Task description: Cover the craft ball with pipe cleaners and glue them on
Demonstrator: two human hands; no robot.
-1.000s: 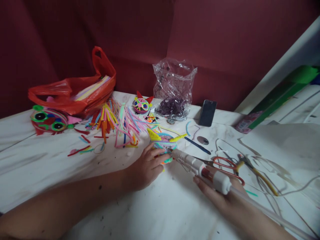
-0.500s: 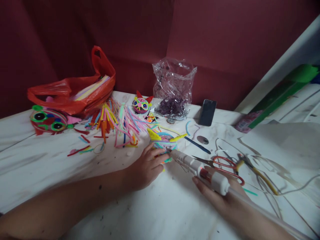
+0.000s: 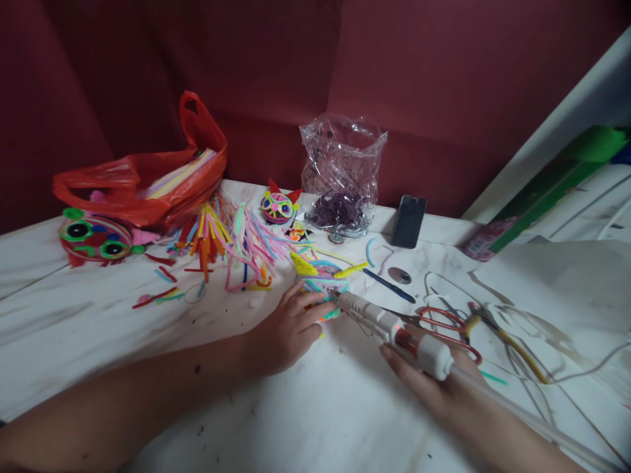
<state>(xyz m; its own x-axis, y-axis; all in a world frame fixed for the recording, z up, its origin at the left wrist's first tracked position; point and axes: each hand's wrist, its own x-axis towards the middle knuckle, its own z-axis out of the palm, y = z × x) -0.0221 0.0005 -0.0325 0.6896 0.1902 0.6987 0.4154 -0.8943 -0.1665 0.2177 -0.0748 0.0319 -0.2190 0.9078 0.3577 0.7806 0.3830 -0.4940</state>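
Observation:
Near the middle of the table, my left hand (image 3: 300,322) is closed on a small pipe-cleaner animal head (image 3: 323,284) with yellow ears and bands of blue, lilac and other colours. My fingers cover part of its near side. In my right hand (image 3: 438,381) is a white hot glue gun (image 3: 379,318), its nozzle at the right side of the head; whether the tip touches cannot be made out. A glue stick (image 3: 522,420) runs out of its back end. Red-handled scissors (image 3: 446,322) lie just beyond my right hand.
A red plastic bag (image 3: 142,180), a finished mask-like head (image 3: 98,238) and pipe cleaners (image 3: 251,240) lie at the left. At the back stand a clear bag (image 3: 342,177), a small head (image 3: 279,205) and a phone (image 3: 409,222). Yellow-handled pliers (image 3: 517,348) lie right among cables.
The glue gun has shifted very slightly right at the animal head. My left hand keeps its hold, and the other things have not moved.

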